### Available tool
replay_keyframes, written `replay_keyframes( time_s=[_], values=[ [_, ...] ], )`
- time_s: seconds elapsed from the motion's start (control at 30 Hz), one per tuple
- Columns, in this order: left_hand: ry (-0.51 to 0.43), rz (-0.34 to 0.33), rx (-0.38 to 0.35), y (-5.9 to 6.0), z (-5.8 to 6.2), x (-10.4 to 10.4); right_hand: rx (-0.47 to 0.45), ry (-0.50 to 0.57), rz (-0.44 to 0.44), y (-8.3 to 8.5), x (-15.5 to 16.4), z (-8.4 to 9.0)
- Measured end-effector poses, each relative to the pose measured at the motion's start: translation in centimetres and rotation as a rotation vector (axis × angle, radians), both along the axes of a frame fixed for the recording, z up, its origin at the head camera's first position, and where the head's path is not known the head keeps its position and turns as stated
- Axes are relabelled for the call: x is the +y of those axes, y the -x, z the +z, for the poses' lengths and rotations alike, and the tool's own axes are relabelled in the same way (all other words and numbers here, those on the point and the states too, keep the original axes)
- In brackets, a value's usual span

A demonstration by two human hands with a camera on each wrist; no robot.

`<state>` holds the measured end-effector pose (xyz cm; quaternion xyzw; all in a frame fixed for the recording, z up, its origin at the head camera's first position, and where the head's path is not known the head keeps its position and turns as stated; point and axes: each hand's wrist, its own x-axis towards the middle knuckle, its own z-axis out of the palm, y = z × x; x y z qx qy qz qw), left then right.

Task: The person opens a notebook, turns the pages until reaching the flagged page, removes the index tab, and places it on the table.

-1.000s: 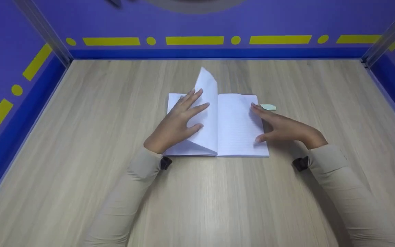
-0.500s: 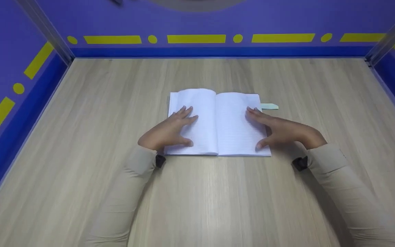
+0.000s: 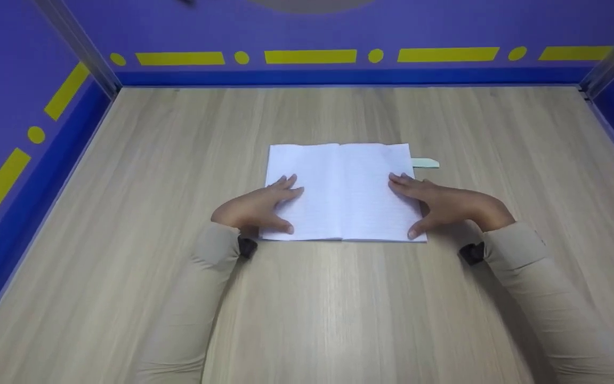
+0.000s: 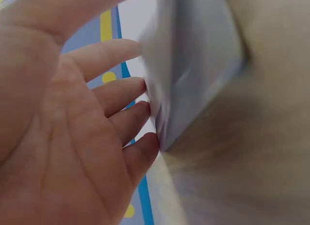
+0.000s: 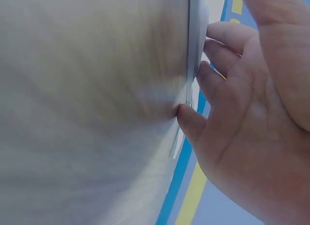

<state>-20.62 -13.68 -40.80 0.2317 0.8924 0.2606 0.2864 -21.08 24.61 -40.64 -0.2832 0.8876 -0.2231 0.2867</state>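
Two pages of an open notebook (image 3: 345, 186) lie flat at the centre of the frame in the head view, on a light wood table (image 3: 339, 309); pages white w/ faint ruling, spine running top to bottom; left hand (image 3: 256, 208) rests on the lower part of the left page, fingers spread and fairly straight, thumb near the bottom edge, nothing grasped; right hand (image 3: 445, 205) rests on the right page's outer part, fingers extended toward the spine, thumb at the lower right corner, likewise grasping nothing; left wrist view shows the left hand (image 4: 72, 137) w/ fingertips (image 4: 145, 108) touching the notebook's (image 4: 193, 65) edge, pic blurred; right wrist view shows the right hand (image 5: 247, 113) w/ fingertips (image 5: 191, 120) against the notebook's (image 5: 191, 55) side edge; a pale green tab (image 3: 425, 163) pokes out just beside the notebook's upper right edge, whether tucked under or merely touching I cannot tell; beige sleeves (image 3: 195, 309) run to the bottom of the frame; purple walls (image 3: 19, 64) w/ yellow dashes and dots and a blue base strip enclose the table at top, left and right.
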Motion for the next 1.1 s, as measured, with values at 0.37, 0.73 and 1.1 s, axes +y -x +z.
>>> replay_keyframes(
  time_s=[0.37, 0.73, 1.1],
  values=[
    [-0.018, -0.008, -0.041, 0.19, -0.09, -0.17, -0.031, 0.020, 0.038, 0.35, 0.45, -0.08],
    [-0.012, -0.017, -0.040, 0.19, -0.03, -0.18, -0.055, 0.017, 0.054, 0.52, 0.49, -0.06],
    [-0.019, -0.011, -0.029, 0.19, -0.20, -0.45, -0.050, 0.014, 0.065, 0.48, 0.19, 0.06]
  ],
)
